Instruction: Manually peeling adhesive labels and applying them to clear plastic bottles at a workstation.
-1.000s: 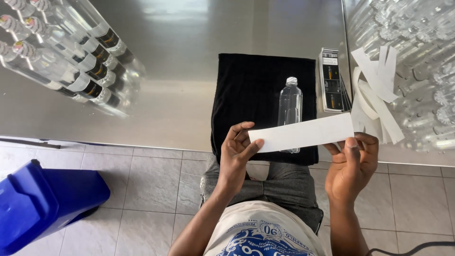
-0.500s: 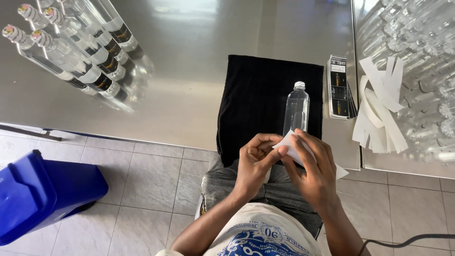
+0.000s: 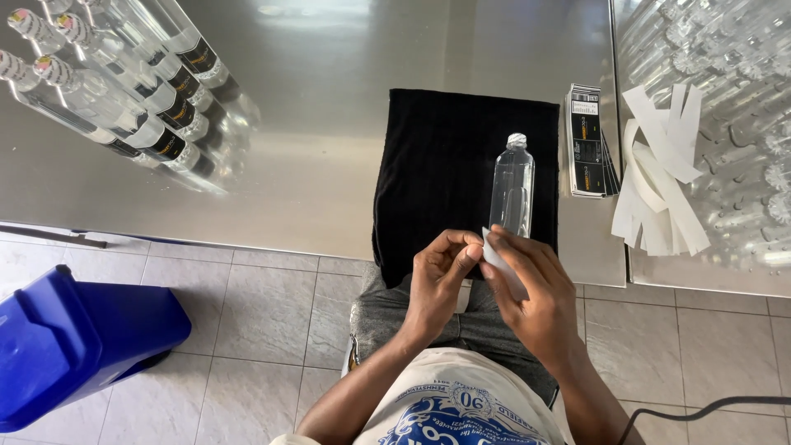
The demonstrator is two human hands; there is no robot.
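Two bare hands meet below the black cloth [image 3: 445, 165]: left hand [image 3: 437, 284] pinches the near end of a white paper strip [image 3: 501, 262], right hand [image 3: 535, 288] closed over it. Strip's long axis slants down-right; clear plastic bottle [image 3: 512, 185] lies just beyond, nearer the right hand.

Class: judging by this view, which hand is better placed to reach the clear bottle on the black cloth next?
Probably the right hand: its fingertips lie just below the bottle, while the left hand sits further left, pinching the white strip.

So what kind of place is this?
Probably a small bottling or labelling workshop: a steel table, rows of labelled bottles, a stack of labels and peeled paper strips.
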